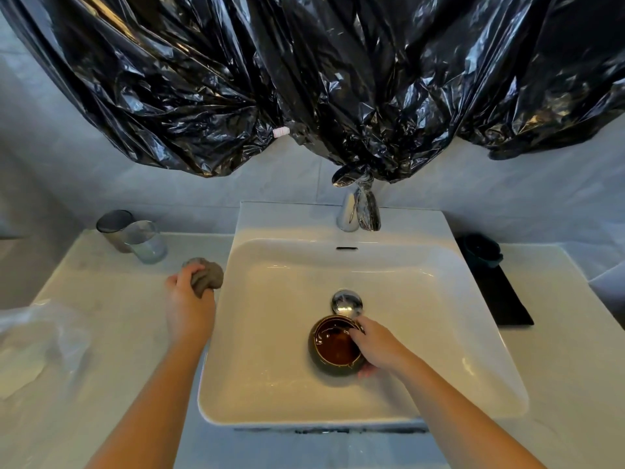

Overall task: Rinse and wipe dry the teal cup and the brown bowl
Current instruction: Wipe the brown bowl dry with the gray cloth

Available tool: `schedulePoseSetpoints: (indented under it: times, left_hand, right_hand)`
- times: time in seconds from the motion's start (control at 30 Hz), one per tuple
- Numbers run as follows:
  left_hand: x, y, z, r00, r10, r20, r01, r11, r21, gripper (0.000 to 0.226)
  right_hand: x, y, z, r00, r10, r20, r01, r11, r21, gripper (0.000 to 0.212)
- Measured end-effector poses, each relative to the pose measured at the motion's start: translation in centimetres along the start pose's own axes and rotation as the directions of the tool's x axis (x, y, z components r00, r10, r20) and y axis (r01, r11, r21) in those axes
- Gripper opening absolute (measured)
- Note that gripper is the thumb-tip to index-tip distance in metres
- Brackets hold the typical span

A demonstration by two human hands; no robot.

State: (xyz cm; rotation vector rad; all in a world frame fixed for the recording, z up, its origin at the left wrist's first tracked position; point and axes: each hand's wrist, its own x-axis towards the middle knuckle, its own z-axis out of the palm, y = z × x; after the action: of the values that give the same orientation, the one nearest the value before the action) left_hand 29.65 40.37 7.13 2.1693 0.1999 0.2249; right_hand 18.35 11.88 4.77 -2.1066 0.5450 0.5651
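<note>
Items, left to right:

1. Clear plastic bag [40, 340], crumpled on the counter's left end. Not in use.
2. Dark tumbler [113, 226] and clear glass [148, 245], side by side at the back of the counter.
3. My left hand [189, 299], on the counter just beside the sink's left rim. My fingers are curled tight round a bunched grey cloth [208, 274].
4. White sink [270, 384]. The faucet [358, 211] at the back shows no running water, and the drain plug [346, 301] sits mid-basin.
5. Brown bowl [336, 346], inside the basin just in front of the drain plug, mouth up. I cannot tell whether it rests on the basin floor or is lifted.
6. My right hand [378, 346], gripping the bowl's right side. My fingers are hooked over the rim and one fingertip shows beneath.
7. Teal cup [482, 248], at the far end of a black mat [500, 299] on the right counter, well apart from both hands.

Step in hand, as I judge it: the bowl's rinse is done or nearly so, and wiping is about to start. The next move calls for bringing the cloth across to the bowl and keeping a firm hold on the wet glaze while I wipe inside and out.
</note>
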Motion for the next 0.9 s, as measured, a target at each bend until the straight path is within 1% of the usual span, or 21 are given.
schedulePoseSetpoints:
  times: [0.07,0.13,0.23,0.33,0.43,0.5,0.6,0.7,0.77,0.87,0.9]
  left_hand:
    - [-0.7,1.5,-0.4,0.996,0.082,-0.043,-0.082,0.997,-0.009,0.042]
    - [-1.4,3.2,-0.5,0.985,0.167,-0.050,-0.167,0.986,-0.013,0.042]
    - [-2.5,5.3,0.5,0.976,0.213,0.040,-0.210,0.975,-0.068,0.043]
    - [-4.7,6.2,2.8,0.951,0.206,0.231,-0.189,0.978,-0.094,0.046]
    - [-7.2,6.4,5.0,0.901,0.184,0.394,-0.152,0.982,-0.111,0.048]
    - [-8.1,6.5,6.1,0.888,0.155,0.434,-0.115,0.987,-0.117,0.047]
    - [-8.7,6.8,6.6,0.876,0.124,0.466,-0.040,0.982,-0.185,0.042]
    - [-9.0,7.5,6.4,0.842,0.167,0.512,-0.067,0.976,-0.208,0.039]
    - [-8.8,7.9,6.2,0.824,0.162,0.544,-0.067,0.979,-0.190,0.034]
    - [-8.2,8.5,5.9,0.800,0.150,0.581,-0.082,0.987,-0.141,0.022]
    - [-7.9,8.7,5.7,0.796,0.158,0.584,-0.102,0.986,-0.129,0.017]
  right_hand:
    - [-0.1,0.1,0.0,0.999,-0.032,-0.025,0.031,0.998,-0.052,0.029]
    - [-0.5,0.4,-0.2,0.999,-0.035,-0.034,0.033,0.998,-0.063,0.026]
    - [-1.1,1.2,-1.0,0.999,-0.005,-0.037,0.003,0.999,-0.043,0.018]
    - [-1.6,1.9,-1.6,0.998,0.002,-0.059,-0.007,0.995,-0.100,0.014]
    - [-1.8,2.6,-2.1,0.992,-0.056,-0.111,0.024,0.963,-0.269,0.020]
    - [-1.8,3.0,-2.4,0.984,-0.086,-0.156,0.032,0.946,-0.321,0.023]
    - [-1.6,3.7,-2.6,0.976,-0.106,-0.189,0.057,0.967,-0.248,0.023]
    - [-1.4,4.1,-2.9,0.967,-0.131,-0.217,0.079,0.969,-0.235,0.023]
    - [-1.1,4.5,-2.9,0.965,-0.125,-0.229,0.062,0.962,-0.265,0.024]
    - [-0.9,4.2,-3.2,0.973,-0.084,-0.213,0.010,0.945,-0.326,0.028]
    - [-1.0,3.7,-3.4,0.970,-0.094,-0.226,0.020,0.951,-0.308,0.032]
